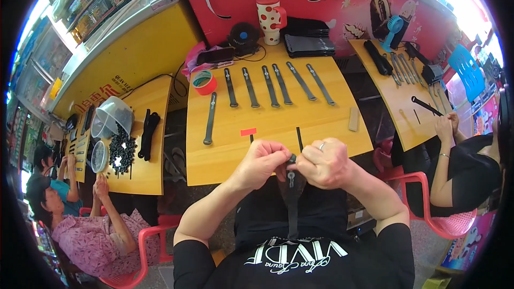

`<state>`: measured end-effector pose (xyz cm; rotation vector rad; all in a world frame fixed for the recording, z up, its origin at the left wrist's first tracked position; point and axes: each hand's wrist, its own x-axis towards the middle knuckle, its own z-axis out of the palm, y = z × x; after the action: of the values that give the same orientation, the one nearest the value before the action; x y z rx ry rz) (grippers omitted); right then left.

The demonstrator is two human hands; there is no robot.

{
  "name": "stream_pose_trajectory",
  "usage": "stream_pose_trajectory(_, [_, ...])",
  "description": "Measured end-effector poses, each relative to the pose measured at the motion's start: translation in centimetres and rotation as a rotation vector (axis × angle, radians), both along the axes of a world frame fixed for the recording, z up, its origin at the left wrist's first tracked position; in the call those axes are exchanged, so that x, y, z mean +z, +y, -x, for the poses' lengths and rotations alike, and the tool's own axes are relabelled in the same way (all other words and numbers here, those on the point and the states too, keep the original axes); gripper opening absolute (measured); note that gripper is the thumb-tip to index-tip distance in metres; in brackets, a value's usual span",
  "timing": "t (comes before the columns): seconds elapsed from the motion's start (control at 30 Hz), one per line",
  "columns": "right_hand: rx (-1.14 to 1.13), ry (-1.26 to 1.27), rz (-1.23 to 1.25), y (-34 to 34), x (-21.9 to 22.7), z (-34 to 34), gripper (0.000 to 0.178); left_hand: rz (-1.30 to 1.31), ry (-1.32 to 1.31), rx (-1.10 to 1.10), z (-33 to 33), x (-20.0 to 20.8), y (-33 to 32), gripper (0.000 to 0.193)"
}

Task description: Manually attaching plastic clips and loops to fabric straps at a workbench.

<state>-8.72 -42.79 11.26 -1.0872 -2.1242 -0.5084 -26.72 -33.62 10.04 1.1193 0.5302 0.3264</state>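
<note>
Between my two hands, at the near edge of the wooden table [214, 163], a black strap [292, 203] hangs down toward my lap. Its upper end has a small dark piece, mostly hidden by my fingers. My left hand [262, 165] pinches that end from one side. From the other side my right hand [325, 165], with a ring on one finger, grips it with curled fingers. Beyond my hands several similar black straps [250, 86] lie in a spread row. One more strap [210, 119] lies apart at the left, nearer to me.
An orange tape roll [203, 82], a black fan [243, 37], a dotted tumbler [269, 18] and stacked black pouches [309, 43] stand at the back. At left a person sits by a table with small black parts [122, 152]; at right another person handles a strap [426, 106].
</note>
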Motion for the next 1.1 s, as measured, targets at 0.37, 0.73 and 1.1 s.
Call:
stream_pose_trajectory(0.37, [0.421,0.2,0.164,-6.1,5.6,-0.8,0.034,-0.138,-0.213,0.878,-2.1,3.2,20.0,0.016])
stream_pose_trajectory(0.73, [-0.182,0.632,0.078,-6.0,8.9,-14.7,0.032,-0.019,-0.407,0.629,6.5,5.7,19.0,0.024])
stream_pose_trajectory(1.1, [0.018,1.358,0.401,8.2,3.2,-27.9,0.011,-0.016,-0.246,0.483,6.7,2.0,9.7,0.029])
